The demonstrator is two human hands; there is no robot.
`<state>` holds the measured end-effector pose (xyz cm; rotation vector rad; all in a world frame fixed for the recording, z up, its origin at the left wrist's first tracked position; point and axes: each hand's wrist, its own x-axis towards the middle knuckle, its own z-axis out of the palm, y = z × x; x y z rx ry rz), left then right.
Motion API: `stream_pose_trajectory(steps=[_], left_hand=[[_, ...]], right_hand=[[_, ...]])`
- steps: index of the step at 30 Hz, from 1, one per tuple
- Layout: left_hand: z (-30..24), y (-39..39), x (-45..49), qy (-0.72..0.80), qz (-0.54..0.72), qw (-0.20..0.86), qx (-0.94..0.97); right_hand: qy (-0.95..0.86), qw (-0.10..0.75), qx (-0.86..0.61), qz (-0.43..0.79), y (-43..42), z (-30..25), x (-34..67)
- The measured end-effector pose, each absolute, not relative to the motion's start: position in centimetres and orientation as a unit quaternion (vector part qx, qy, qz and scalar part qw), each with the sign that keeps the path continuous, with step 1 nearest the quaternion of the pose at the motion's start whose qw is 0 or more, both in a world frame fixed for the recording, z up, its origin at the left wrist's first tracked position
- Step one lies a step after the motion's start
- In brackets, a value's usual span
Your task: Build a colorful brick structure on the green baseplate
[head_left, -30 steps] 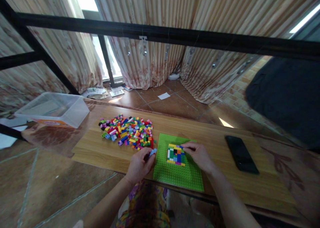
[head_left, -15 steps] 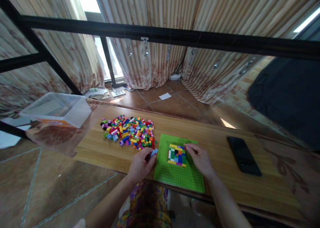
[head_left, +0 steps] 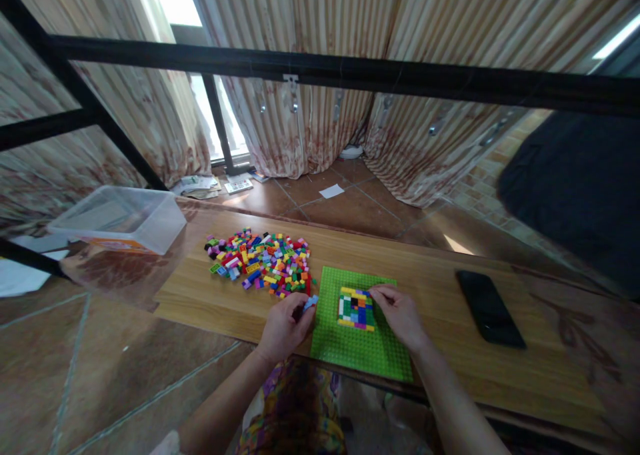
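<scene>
Light-blue brick [head_left: 311,302] in left hand [head_left: 286,325]

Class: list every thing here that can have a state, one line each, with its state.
left hand: pinching light-blue brick
right hand: fingertips at far-right corner of brick panel
green baseplate: lying flat, partly built over
loose bricks: heaped, unattached
phone: lying flat, screen dark
</scene>
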<state>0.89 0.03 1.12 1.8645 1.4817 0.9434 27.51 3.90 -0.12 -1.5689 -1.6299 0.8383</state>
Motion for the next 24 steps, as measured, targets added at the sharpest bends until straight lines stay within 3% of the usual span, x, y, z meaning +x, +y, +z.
stream_pose_trajectory(steps=[5, 12, 24], left_hand=[[1.2, 0.0, 0.6, 0.542, 0.370, 0.314, 0.686], [1.2, 0.0, 0.3, 0.533, 0.408, 0.352, 0.652], [0.5, -0.2, 1.4, 0.577, 0.452, 0.310, 0.605]], right_hand=[[-0.601, 0.370, -0.625, 0.333, 3.4, 0.1, 27.5], [-0.551, 0.455, -0.637, 0.290, 0.4, 2.5, 24.8], [-0.685, 0.392, -0.536, 0.301, -5.4, 1.7, 18.1]])
